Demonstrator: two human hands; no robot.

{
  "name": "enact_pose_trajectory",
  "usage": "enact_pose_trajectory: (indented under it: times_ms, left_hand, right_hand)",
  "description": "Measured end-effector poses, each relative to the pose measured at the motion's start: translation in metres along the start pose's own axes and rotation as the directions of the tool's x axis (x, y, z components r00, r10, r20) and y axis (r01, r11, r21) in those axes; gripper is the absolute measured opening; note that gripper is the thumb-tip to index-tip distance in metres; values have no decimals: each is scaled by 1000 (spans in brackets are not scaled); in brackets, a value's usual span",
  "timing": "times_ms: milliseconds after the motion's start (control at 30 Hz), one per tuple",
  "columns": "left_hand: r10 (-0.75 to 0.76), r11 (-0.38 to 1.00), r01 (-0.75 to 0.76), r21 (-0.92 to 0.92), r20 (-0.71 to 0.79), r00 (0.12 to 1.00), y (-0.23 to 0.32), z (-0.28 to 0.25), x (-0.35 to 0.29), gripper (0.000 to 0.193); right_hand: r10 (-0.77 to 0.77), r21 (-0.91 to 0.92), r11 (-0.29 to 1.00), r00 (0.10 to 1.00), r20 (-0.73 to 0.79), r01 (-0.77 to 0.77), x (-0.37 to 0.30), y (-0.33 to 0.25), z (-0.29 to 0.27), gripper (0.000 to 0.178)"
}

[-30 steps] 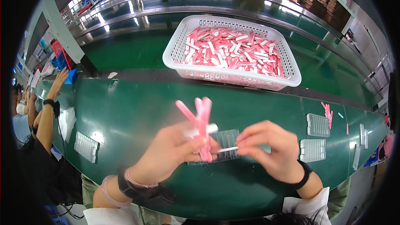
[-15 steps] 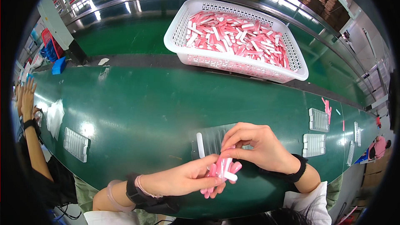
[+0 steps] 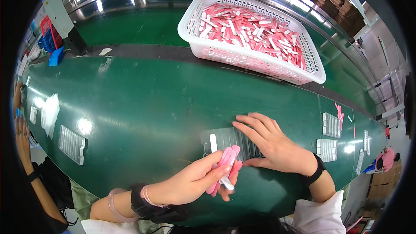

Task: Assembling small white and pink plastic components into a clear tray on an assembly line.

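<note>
My left hand [image 3: 190, 184] grips a small bundle of pink sticks [image 3: 226, 164] with a white one among them, just at the near edge of a clear ribbed plastic tray [image 3: 225, 141] on the green belt. A single white stick [image 3: 213, 142] lies in a slot at the tray's left end. My right hand [image 3: 271, 141] rests flat on the right part of that tray, fingers spread and pointing left, holding nothing.
A white basket [image 3: 216, 52] full of pink and white sticks stands at the far side of the green conveyor belt [image 3: 143, 104]. Other clear trays lie at the left [image 3: 72, 144] and right [image 3: 332, 125]. Another person's arm [image 3: 26, 156] shows at the left edge.
The pink bundle came down from being held upright by both hands to my left hand alone; my right hand let go and now lies spread on the tray.
</note>
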State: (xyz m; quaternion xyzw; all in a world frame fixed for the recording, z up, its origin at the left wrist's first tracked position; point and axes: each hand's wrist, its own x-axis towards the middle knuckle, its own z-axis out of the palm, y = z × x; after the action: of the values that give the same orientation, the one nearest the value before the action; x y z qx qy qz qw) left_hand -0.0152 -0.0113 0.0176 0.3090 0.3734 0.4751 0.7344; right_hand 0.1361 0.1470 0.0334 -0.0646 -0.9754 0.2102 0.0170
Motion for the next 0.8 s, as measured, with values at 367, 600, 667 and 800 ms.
enact_pose_trajectory:
  times_ms: [367, 600, 667, 800]
  left_hand:
    - [57, 978, -29, 206, -131, 990, -3, -1, 0, 12]
    - [118, 984, -89, 152, -198, 973, -6, 1, 4, 13]
    - [113, 990, -95, 107, -186, 976, -6, 0, 4, 14]
    - [73, 997, -66, 35, -311, 948, -6, -9, 5, 13]
  right_hand:
    - [399, 696, 659, 917, 1, -287, 0, -32, -2, 29]
    - [426, 841, 425, 894, 141, -335, 4, -26, 2, 13]
    - [423, 829, 454, 898, 121, -326, 3, -22, 2, 12]
    - [411, 809, 587, 873, -261, -35, 2, -8, -3, 8]
